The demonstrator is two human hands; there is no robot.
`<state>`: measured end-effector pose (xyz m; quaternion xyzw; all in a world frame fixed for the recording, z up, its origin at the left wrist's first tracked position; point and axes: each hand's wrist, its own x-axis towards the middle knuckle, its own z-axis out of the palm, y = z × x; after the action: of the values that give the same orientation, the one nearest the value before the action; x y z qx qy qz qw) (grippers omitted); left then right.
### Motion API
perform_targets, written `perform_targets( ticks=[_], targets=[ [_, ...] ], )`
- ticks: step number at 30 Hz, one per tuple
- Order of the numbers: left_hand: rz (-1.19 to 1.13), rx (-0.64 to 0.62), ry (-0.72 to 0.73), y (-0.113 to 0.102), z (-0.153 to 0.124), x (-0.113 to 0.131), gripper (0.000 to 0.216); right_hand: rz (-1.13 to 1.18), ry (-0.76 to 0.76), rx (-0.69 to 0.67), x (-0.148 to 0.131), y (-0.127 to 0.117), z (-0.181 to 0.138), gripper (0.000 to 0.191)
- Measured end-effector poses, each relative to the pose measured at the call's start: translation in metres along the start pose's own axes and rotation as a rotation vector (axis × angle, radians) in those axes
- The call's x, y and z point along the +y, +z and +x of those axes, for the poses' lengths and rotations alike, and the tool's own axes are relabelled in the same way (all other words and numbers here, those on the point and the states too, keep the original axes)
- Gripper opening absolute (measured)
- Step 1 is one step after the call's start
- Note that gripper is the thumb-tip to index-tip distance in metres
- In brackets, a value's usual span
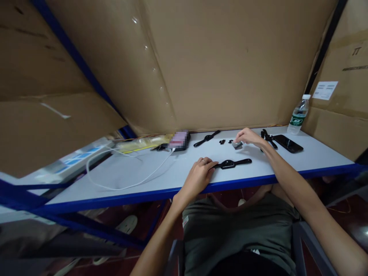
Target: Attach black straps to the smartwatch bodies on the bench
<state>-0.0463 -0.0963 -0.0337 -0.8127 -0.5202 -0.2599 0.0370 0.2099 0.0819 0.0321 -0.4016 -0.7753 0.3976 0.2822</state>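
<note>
A black spokeshave body (228,164) lies on the white tabletop near its front edge. My left hand (199,174), wearing a ring, has its fingers closed on the left handle. Farther back and to the right, my right hand (247,136) pinches a small flat grey metal piece (237,145), which looks like a blade, just above the table. Two small black parts, one (222,142) to the left and another (230,141) beside my fingertips, rest nearby. Behind them lies a second black spokeshave (207,138), set at a slant.
Right of my right hand are a black clamp-like tool (268,138), a phone (288,143) and a water bottle (299,115). A white cable (123,189) loops across the left side to a partly blurred device (178,140). Cardboard (230,69) walls the back; blue edging (161,193) runs along the front.
</note>
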Motion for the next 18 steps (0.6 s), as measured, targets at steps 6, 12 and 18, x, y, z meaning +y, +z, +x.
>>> perform_targets(
  ticks=[6,12,18],
  targets=[
    [-0.064,0.036,-0.006,0.0,-0.002,-0.006,0.034,0.245,-0.009,-0.422,-0.018,0.019,-0.014,0.024],
    [-0.071,0.06,-0.02,0.001,-0.004,-0.009,0.032,0.223,0.066,-0.553,-0.018,0.033,-0.015,0.03],
    [-0.001,0.081,0.033,0.002,-0.005,-0.006,0.032,0.226,0.084,-0.526,-0.01,0.04,-0.012,0.026]
  ],
)
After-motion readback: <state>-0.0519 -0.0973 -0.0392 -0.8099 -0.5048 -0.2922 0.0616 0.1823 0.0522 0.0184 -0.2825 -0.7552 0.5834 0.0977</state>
